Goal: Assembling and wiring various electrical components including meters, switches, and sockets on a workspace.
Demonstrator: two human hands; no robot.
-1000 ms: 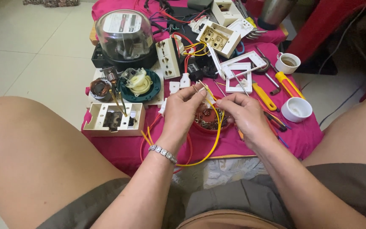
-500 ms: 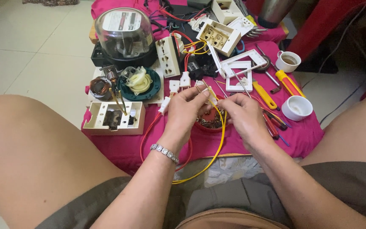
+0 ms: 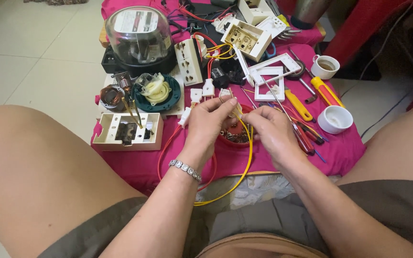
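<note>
My left hand (image 3: 207, 122) and my right hand (image 3: 272, 131) meet over a pink cloth (image 3: 340, 150) on a low table. Both pinch the end of a yellow wire (image 3: 243, 174), which loops down toward my lap beside a red wire (image 3: 164, 145). A small white connector (image 3: 185, 116) hangs by my left thumb. Under the hands sits a red dish (image 3: 235, 135) of small metal parts, mostly hidden. A metal bracelet (image 3: 185, 168) circles my left wrist.
A glass-domed electricity meter (image 3: 138, 36), a cream switch box (image 3: 126, 131), a white socket strip (image 3: 189, 55), white frames (image 3: 269, 82), yellow-handled screwdrivers (image 3: 298, 104) and two white cups (image 3: 335, 119) crowd the cloth. My bare knees flank the table on a tiled floor.
Both hands stay pinched on the wire end with small finger shifts. The yellow loop has swung a little lower toward my lap.
</note>
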